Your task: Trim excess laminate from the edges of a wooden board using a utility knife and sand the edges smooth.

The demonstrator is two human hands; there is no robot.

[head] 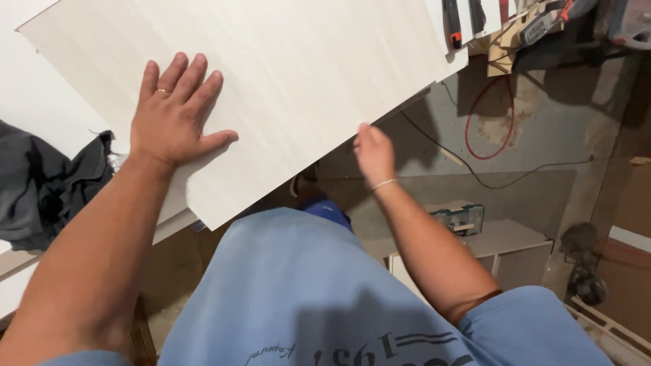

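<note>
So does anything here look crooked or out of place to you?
The pale board lies askew, its near corner jutting past the white bench edge. The left hand lies flat on it; the right hand is at its edge. A dark cloth lies crumpled beside it.

Bare forearms, no sleeves past the upper arm. Left hand [173, 112] broad, with a thin gold-coloured ring [163, 91] on one finger. Right hand [373, 152] blurred, so finger detail hard to make out; a slim pale bracelet [383, 184], possibly a fine chain, around the wrist. Light blue short-sleeved T-shirt [298, 285], soft and slightly creased, with dark printed lettering and stripes across the chest, seen upside down. A bright blue patch [325, 209] just beyond the shirt hem, perhaps shorts.
</note>
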